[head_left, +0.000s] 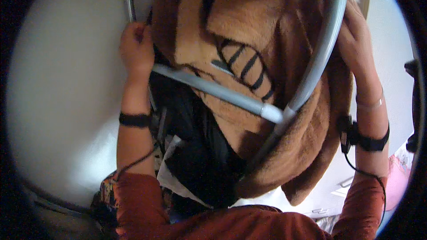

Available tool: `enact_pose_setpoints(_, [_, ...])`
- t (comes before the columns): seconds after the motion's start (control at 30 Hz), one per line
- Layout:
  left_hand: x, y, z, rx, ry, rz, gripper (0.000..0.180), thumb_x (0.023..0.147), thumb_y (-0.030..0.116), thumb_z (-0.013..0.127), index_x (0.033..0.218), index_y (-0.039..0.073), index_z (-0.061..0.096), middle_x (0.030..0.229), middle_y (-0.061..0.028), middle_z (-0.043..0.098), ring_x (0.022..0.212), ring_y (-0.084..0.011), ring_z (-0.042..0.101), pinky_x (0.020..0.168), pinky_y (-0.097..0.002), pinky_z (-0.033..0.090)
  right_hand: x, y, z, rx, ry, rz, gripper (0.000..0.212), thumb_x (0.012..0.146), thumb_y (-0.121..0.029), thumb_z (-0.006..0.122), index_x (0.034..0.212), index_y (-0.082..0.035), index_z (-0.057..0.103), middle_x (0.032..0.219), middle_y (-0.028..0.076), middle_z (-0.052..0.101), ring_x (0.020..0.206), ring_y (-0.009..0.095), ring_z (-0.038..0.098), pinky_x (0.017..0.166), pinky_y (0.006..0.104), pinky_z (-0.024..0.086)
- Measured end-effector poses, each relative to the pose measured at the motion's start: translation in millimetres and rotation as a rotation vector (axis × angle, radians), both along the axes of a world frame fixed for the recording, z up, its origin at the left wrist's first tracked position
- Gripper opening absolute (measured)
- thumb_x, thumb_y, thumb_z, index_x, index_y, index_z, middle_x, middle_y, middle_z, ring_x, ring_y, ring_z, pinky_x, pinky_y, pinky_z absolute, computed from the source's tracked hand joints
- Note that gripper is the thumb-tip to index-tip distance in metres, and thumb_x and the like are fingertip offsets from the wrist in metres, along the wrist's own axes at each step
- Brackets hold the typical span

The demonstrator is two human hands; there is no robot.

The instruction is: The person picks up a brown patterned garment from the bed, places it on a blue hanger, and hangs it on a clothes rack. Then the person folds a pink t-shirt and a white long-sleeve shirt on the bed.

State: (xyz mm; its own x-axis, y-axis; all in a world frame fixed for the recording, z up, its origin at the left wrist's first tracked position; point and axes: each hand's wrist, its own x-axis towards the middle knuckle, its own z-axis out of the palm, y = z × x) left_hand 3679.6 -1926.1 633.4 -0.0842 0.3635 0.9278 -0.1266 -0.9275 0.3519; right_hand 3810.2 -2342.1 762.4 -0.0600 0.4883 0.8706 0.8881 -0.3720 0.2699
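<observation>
A brown plush blanket (249,13) with tan areas and a black-striped leaf shape hangs in folds over a grey tubular rack (222,92). At its left edge, beside a thin upright tube, my left hand (137,49) is closed with curled fingers on the blanket's border. My right hand (358,40) is at the opposite edge, behind the curved tube, closed on the cloth; its thumb and fingertips are partly hidden. Some blanket drapes down past the white joint of the rack toward me.
Dark black cloth (195,146) hangs below the crossbar, with a whitish piece (173,173) beside it. A pale wall (66,84) stands close on the left. White drawers with handles (318,211) and a pink item (398,182) are at the lower right.
</observation>
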Motion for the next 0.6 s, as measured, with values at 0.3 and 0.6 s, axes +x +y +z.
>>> enact_pose_setpoints(0.3, [-17, -150, -114, -0.880, 0.574, -1.026, 0.036, 0.089, 0.023, 0.066, 0.117, 0.003, 0.054, 0.103, -0.0059, 0.063, 0.088, -0.0129, 0.061, 0.069, -0.0271, 0.050, -107, -40, -146, -0.497, 0.810, 0.323, 0.022, 0.086, -0.017, 0.067, 0.101, -0.002, 0.063, 0.084, 0.012, 0.062, 0.070, 0.028, 0.064, 0.065, 0.0367, 0.053])
enact_pose_setpoints(0.6, [92, -151, -163, -0.643, 0.406, -1.065, 0.027, 0.081, 0.009, 0.071, 0.106, 0.000, 0.062, 0.100, -0.0058, 0.064, 0.095, -0.0180, 0.058, 0.087, -0.0327, 0.047, -33, 19, -237, -0.083, 0.915, 0.139, 0.026, 0.089, -0.018, 0.059, 0.103, 0.000, 0.048, 0.090, 0.023, 0.056, 0.087, 0.044, 0.056, 0.076, 0.0460, 0.046])
